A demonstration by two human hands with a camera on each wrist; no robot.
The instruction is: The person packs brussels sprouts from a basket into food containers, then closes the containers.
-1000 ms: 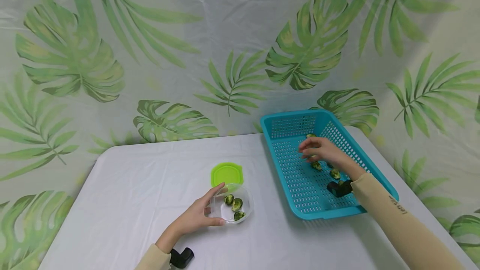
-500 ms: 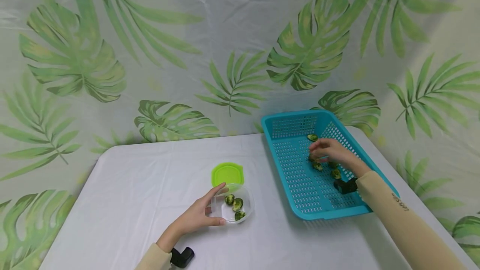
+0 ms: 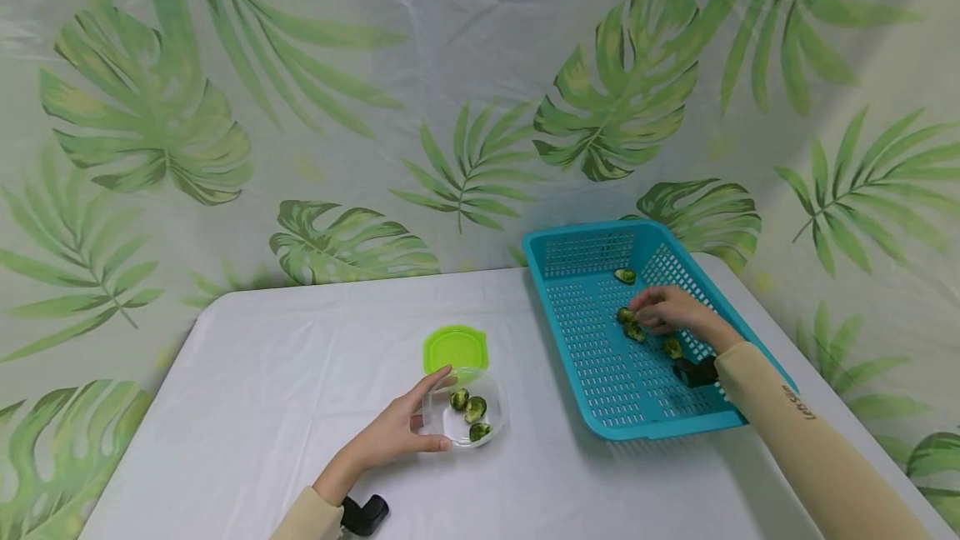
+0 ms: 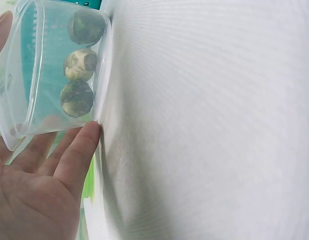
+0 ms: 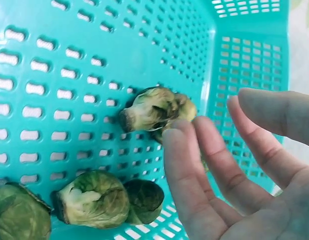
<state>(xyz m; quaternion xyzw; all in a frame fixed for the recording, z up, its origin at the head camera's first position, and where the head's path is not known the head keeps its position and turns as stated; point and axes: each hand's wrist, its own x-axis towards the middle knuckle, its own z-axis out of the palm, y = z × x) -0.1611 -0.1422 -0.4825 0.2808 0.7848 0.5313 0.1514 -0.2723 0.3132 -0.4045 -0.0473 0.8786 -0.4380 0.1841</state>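
Note:
My left hand [image 3: 390,432] grips a clear plastic container [image 4: 49,75] from its left side, thumb on one side and fingers on the other. The container stands on the white cloth and holds three Brussels sprouts [image 3: 475,409]. Over the blue-green basket [image 3: 600,394], my right hand [image 3: 671,311] has its fingers loosely bent, with nothing between thumb and fingers in the right wrist view. Its fingertips overlap a browned Brussels sprout [image 5: 152,107]. Lower in that view lie more sprouts, a pale-stemmed one [image 5: 94,199], a dark one [image 5: 144,200] and a green one [image 5: 19,212].
A bright green lid [image 3: 454,347] lies just behind the container. One sprout [image 3: 625,275] sits apart at the basket's far end. The white-covered table [image 3: 247,407] meets a leaf-printed curtain [image 3: 337,107] at the back.
My right hand has moved to the right and slightly nearer within the basket, uncovering the far sprout and those in the middle. My left hand and the container have stayed put.

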